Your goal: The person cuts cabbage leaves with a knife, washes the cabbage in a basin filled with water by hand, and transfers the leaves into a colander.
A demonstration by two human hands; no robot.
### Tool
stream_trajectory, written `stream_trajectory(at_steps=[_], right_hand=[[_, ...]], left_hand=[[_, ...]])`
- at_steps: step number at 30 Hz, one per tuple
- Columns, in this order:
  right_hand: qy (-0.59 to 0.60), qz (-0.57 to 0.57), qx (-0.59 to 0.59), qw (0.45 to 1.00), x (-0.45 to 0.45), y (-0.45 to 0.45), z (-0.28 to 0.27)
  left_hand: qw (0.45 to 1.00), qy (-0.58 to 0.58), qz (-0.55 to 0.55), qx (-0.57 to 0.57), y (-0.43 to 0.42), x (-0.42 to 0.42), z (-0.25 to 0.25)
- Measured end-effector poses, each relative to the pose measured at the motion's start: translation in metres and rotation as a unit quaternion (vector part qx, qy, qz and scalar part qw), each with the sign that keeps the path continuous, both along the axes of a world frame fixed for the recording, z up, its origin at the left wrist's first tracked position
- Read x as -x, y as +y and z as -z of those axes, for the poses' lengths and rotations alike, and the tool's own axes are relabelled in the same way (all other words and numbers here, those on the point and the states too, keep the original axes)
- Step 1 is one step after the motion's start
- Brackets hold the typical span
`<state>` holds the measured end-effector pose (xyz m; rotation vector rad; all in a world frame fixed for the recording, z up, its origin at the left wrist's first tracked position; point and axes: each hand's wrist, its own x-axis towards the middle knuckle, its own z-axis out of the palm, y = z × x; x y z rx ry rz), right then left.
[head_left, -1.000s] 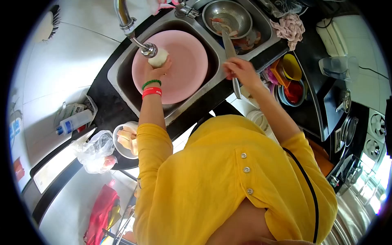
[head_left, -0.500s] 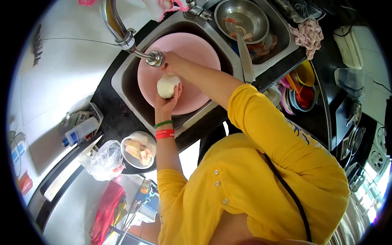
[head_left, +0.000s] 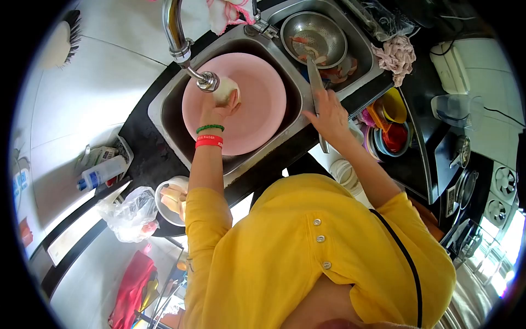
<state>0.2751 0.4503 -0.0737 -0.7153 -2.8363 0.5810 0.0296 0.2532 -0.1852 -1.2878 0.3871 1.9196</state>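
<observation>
A round white peeled item (head_left: 225, 91) rests in my left hand (head_left: 219, 108), whose fingers wrap round it over the pink basin (head_left: 255, 109), just below the faucet head (head_left: 208, 81). Green and red bands circle that wrist. My right hand (head_left: 331, 118) is over the sink's front edge with fingers spread, beside a knife (head_left: 315, 82). The knife lies across the sink rim, its far end in the metal colander (head_left: 329, 33), which also holds peelings. Nothing shows gripped in my right hand.
A white bowl of cut pieces (head_left: 172, 200) and a plastic bag (head_left: 131, 214) are at the left. Crumpled cloth (head_left: 395, 57) lies right of the sink. Colourful bowls (head_left: 393, 137) stand in the open space below the counter. A bottle (head_left: 104, 172) is at far left.
My right hand has moved from near the faucet back to the right, beside the knife. My left hand, still holding the white item, has moved up nearer the faucet head.
</observation>
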Motion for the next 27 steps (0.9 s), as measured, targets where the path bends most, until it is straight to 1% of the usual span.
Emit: stream_trajectory(at_steps=[1, 2, 3, 4, 5, 6, 7, 8, 9, 10, 11, 12, 13, 14, 15, 16, 17, 18, 19, 21, 23, 25, 26, 27], right_hand=[[-0.045, 0.02, 0.011, 0.999, -0.015, 0.0, -0.001], [-0.09, 0.041, 0.022, 0.995, -0.026, -0.001, 0.0], [-0.09, 0.042, 0.02, 0.995, -0.035, -0.003, 0.008], [-0.134, 0.057, 0.027, 0.989, -0.044, -0.005, 0.02], [-0.176, 0.074, 0.035, 0.981, -0.05, -0.005, 0.03], [-0.139, 0.083, 0.005, 0.987, -0.053, -0.009, 0.036], [-0.138, 0.086, 0.004, 0.987, -0.06, -0.009, 0.052], [-0.101, 0.09, -0.013, 0.991, -0.066, -0.004, 0.073], [-0.063, 0.093, -0.029, 0.993, -0.067, 0.0, 0.084], [-0.061, 0.094, -0.032, 0.993, -0.056, 0.003, 0.071], [0.011, 0.183, 0.227, 0.957, -0.045, 0.008, 0.057], [0.079, 0.258, 0.469, 0.841, -0.032, 0.009, 0.042], [0.138, 0.271, 0.581, 0.755, -0.016, 0.013, 0.038], [0.196, 0.275, 0.679, 0.651, 0.006, 0.02, 0.035], [0.228, 0.278, 0.696, 0.622, 0.032, 0.024, 0.028], [0.258, 0.28, 0.712, 0.589, 0.057, 0.026, 0.024], [0.288, 0.272, 0.717, 0.573, 0.083, 0.031, 0.026], [0.316, 0.262, 0.723, 0.556, 0.107, 0.037, 0.028], [0.309, 0.262, 0.742, 0.534, 0.128, 0.043, 0.03], [0.295, 0.254, 0.786, 0.481, 0.159, 0.052, 0.038], [0.293, 0.243, 0.808, 0.449, 0.172, 0.055, 0.041], [0.276, 0.235, 0.822, 0.439, 0.176, 0.059, 0.049], [0.26, 0.226, 0.836, 0.428, 0.175, 0.06, 0.054], [0.254, 0.227, 0.838, 0.427, 0.175, 0.059, 0.056]], left_hand=[[1.0, 0.001, -0.001, -0.002, -0.003, 0.002, 0.02], [0.977, 0.183, 0.105, -0.005, -0.012, 0.005, 0.048], [0.949, 0.271, 0.161, -0.012, -0.013, 0.003, 0.052], [0.911, 0.358, 0.207, -0.011, -0.013, -0.001, 0.047], [0.912, 0.357, 0.19, 0.07, -0.015, -0.007, 0.041], [0.907, 0.353, 0.173, 0.152, -0.016, -0.011, 0.032], [0.906, 0.355, 0.175, 0.15, -0.015, -0.003, 0.042], [0.766, 0.424, 0.363, 0.318, -0.012, 0.011, 0.054], [0.559, 0.455, 0.519, 0.46, -0.011, 0.019, 0.066], [0.559, 0.458, 0.517, 0.459, -0.008, 0.018, 0.07], [0.562, 0.533, 0.428, 0.466, -0.006, 0.015, 0.077], [0.556, 0.599, 0.335, 0.469, -0.007, 0.009, 0.079], [0.558, 0.597, 0.334, 0.469, -0.001, 0.002, 0.059], [0.538, 0.561, 0.399, 0.486, 0.014, -0.003, 0.019], [0.515, 0.522, 0.461, 0.5, 0.022, -0.004, -0.004], [0.515, 0.522, 0.459, 0.501, 0.021, 0.0, 0.018], [0.454, 0.614, 0.451, 0.462, 0.018, 0.007, 0.059], [0.386, 0.696, 0.438, 0.418, 0.015, 0.012, 0.081], [0.387, 0.694, 0.436, 0.423, 0.016, 0.013, 0.071], [0.325, 0.565, 0.661, 0.371, 0.02, 0.01, 0.037], [0.446, 0.567, 0.59, 0.363, 0.011, 0.005, 0.033], [0.468, 0.587, 0.544, 0.374, 0.006, 0.004, 0.027], [0.472, 0.583, 0.544, 0.376, 0.004, 0.0, 0.026], [0.433, 0.623, 0.468, 0.453, 0.002, -0.004, 0.026]])
